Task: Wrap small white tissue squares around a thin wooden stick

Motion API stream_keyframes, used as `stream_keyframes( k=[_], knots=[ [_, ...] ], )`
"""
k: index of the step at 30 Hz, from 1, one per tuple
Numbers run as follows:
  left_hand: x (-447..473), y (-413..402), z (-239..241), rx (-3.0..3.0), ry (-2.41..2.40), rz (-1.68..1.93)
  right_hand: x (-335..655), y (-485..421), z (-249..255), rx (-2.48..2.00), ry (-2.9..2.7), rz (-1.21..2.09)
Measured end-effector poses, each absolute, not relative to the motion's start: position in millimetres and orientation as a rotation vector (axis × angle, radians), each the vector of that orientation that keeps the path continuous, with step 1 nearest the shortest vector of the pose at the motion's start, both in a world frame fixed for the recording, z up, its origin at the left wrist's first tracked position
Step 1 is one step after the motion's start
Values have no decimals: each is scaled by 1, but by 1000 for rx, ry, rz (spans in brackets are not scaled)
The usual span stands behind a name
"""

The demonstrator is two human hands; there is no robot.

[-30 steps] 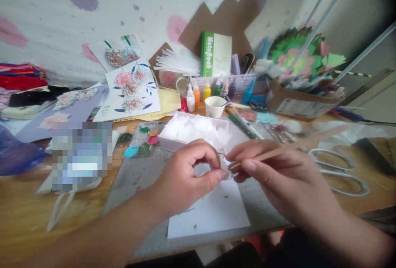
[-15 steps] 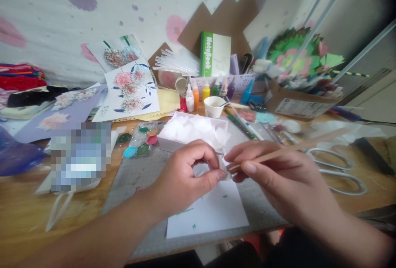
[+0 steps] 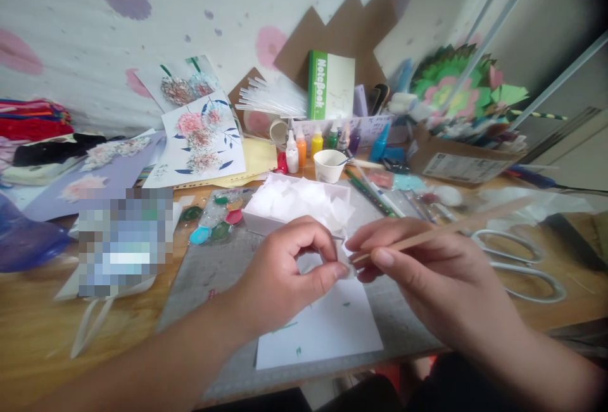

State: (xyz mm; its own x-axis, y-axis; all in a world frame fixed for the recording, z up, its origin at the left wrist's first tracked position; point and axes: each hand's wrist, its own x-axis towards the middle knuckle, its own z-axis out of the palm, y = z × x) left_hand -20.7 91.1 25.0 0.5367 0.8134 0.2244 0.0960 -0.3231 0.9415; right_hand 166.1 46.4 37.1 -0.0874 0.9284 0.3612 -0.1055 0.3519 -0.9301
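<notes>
The left hand [image 3: 294, 266] is curled, its thumb and forefinger pinched together on a small whitish piece [image 3: 346, 264], perhaps tissue or thin paper; its details are too blurred to make out. The right hand [image 3: 427, 266] has its fingers closed round a thin wooden stick [image 3: 427, 234], held like a pen. The stick slants from far right down to its left end, close beside the piece, though whether they touch cannot be told.

Both hands are above a white sheet of paper [image 3: 327, 336] with a few green marks, which lies on a gray cutting mat [image 3: 204, 298]. Just beyond the hands sits an open box [image 3: 266, 220] filled with white pieces [image 3: 308, 193]. To its left are small paint pans [image 3: 221, 230] in blue, green and red; at its far right stands a paper cup [image 3: 329, 167]. Scissors [image 3: 525, 266] lie right of the right hand.
</notes>
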Motion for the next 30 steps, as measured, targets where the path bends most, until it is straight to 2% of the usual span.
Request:
stream_keyframes(
  k=[23,30],
  knots=[
    [-20,90,25,1762,762,892,167,46,35,-823,-1352,1071],
    [-20,91,26,1819,775,947,167,46,44,-910,-1533,828]
  ],
)
